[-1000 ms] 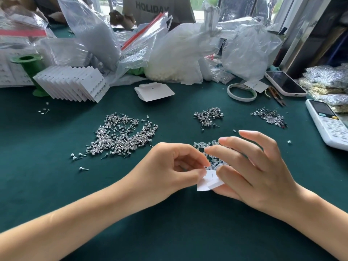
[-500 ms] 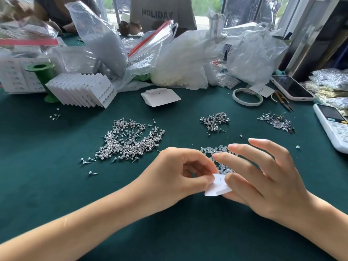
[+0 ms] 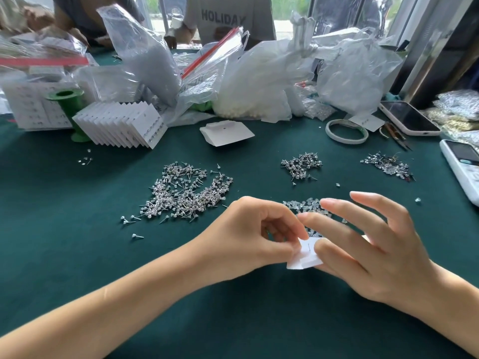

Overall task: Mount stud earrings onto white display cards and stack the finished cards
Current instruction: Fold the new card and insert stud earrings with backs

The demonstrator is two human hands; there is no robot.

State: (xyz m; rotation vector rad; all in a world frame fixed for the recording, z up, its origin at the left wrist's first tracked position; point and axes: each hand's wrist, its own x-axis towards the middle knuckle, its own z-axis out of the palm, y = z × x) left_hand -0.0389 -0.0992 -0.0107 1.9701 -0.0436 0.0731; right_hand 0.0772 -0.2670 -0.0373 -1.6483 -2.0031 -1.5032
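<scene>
With my left hand (image 3: 248, 239) pinching the small white paper display card (image 3: 305, 256) and my right hand (image 3: 373, 252) gripping it, outer fingers spread, I'd steady the card just nearer me than the clear earring-back pile (image 3: 308, 207) and push the stud straight.

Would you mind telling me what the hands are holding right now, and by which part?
Both hold one white display card: the left hand pinches its left edge, the right hand grips its right side.

- The table cover (image 3: 77, 255) is dark green.
- The display card (image 3: 305, 257) is white.
- The stud earrings (image 3: 186, 193) are silver.
- The spool (image 3: 68, 104) is bright green.
- The bag's seal strip (image 3: 210, 55) is red.
</scene>
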